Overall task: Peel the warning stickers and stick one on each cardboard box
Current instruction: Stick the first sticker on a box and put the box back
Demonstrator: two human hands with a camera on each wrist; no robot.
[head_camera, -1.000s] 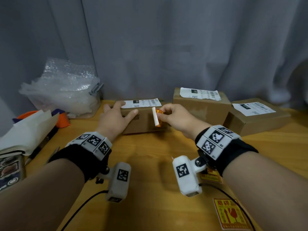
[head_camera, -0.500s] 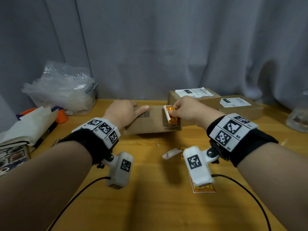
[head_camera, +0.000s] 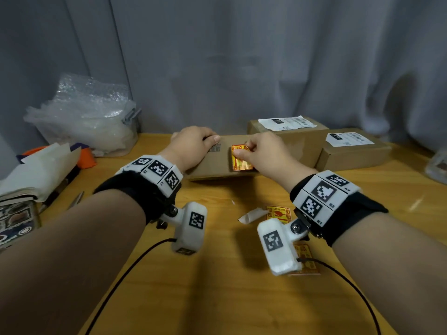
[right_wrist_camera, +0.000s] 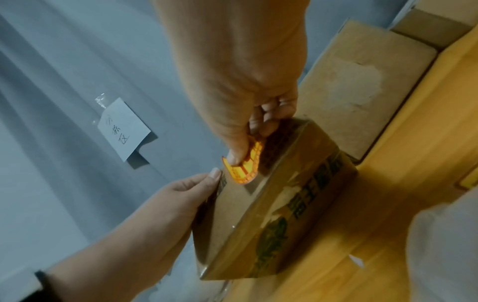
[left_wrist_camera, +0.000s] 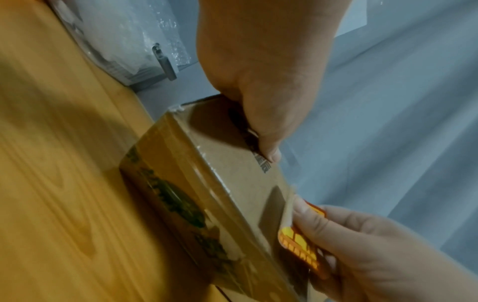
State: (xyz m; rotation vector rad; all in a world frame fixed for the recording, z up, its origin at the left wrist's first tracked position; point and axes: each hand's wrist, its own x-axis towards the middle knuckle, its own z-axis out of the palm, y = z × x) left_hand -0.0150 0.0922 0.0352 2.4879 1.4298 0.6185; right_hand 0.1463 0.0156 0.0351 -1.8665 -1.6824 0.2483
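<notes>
Since half a second earlier, the warning sticker went from standing edge-on at the box face to lying mostly against it, printed side showing; white backing gone from it. Judged: application to this first box nearly done, pressing-down remains.

Left to right: bubble wrap at desk's far-left corner. Left hand gripped the tilted cardboard box at its left end, fingers curled over the top edge, thumb on the face. Box sat mid-desk toward the far edge. Right hand pinched the sticker's upper part between thumb and fingers; the right wrist view showed that end curled off the cardboard. Peeled backing paper lay mid-desk beside a spare sticker. Two labelled boxes stood at far right, no warning stickers visible.

Hidden: sticker's right edge under the fingers; a second spare sticker largely covered by the wrist camera; print illegible.
</notes>
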